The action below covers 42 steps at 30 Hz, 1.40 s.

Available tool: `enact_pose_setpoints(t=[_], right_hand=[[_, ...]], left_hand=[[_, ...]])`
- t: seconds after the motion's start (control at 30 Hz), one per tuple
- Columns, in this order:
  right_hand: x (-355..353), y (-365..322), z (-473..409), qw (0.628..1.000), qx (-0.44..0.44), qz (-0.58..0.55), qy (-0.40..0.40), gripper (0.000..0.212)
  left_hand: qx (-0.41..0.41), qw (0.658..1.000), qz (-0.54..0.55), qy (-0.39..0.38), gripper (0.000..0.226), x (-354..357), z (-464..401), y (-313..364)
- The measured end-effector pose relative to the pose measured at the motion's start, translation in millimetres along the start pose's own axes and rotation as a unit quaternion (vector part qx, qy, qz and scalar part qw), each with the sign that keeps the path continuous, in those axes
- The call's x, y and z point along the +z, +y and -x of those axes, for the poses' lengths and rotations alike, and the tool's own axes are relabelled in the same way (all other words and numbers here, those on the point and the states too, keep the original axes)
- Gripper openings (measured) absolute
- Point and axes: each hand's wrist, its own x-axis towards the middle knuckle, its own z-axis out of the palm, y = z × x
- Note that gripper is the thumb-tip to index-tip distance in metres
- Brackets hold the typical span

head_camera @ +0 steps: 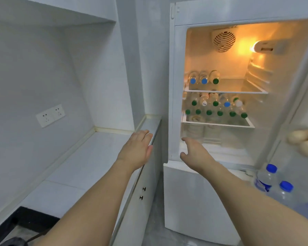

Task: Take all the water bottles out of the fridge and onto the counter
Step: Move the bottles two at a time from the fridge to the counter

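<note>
I see the fridge point(172, 86) open and lit at right, counter point(96, 157) at left. Bottles point(215, 105) lie on two shelves, caps facing me; two more stand in the door point(281, 189). Left hand point(137, 150) over the counter edge, right hand point(194, 151) at the fridge opening: both spread wide, holding nothing.

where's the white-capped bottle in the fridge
In the head view, the white-capped bottle lies on the fridge's middle shelf, right end of the back row, beside a blue-capped bottle.
</note>
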Motion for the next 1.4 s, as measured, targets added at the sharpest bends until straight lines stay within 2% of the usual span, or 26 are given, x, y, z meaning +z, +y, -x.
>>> enact_pose_setpoints(t=[0.3,0.5,0.73,0.9,1.03,1.17,1.3,1.4], right_hand=[[-78.1,66.3,-58.8,0.997,0.013,-0.037,0.067,0.057],[-111.0,93.8,-107.2,0.993,0.034,-0.050,0.104,0.056],[-134.4,114.0,-179.3,0.984,0.038,-0.062,0.165,0.053],[-154.8,124.8,-236.8,0.978,0.068,-0.062,0.187,0.052],[-167.1,130.7,-283.1,0.968,0.069,-0.062,0.234,0.045],[-171.0,139.7,-312.7,0.962,0.065,-0.024,0.265,0.036],[-181.4,163.2,-342.0,0.959,0.095,0.000,0.267,0.051],[-186.6,178.5,-359.1,0.964,0.099,0.019,0.246,0.056]], left_hand=[[0.050,0.999,0.003,-0.003,0.045,19.2,-120.0,65.3],[0.078,0.997,0.008,0.012,0.047,26.1,-191.4,80.5],[0.157,0.987,0.008,0.027,0.043,55.0,-288.0,88.1],[0.154,0.987,0.015,0.042,0.045,66.8,-359.2,86.6],[0.180,0.982,-0.003,0.064,0.039,76.3,-407.1,108.6],[0.112,0.991,-0.026,0.066,0.039,90.9,-445.3,113.9],[0.056,0.998,-0.018,0.006,0.037,103.3,-483.5,112.9],[0.040,0.999,0.002,-0.009,0.033,112.0,-501.5,115.3]])
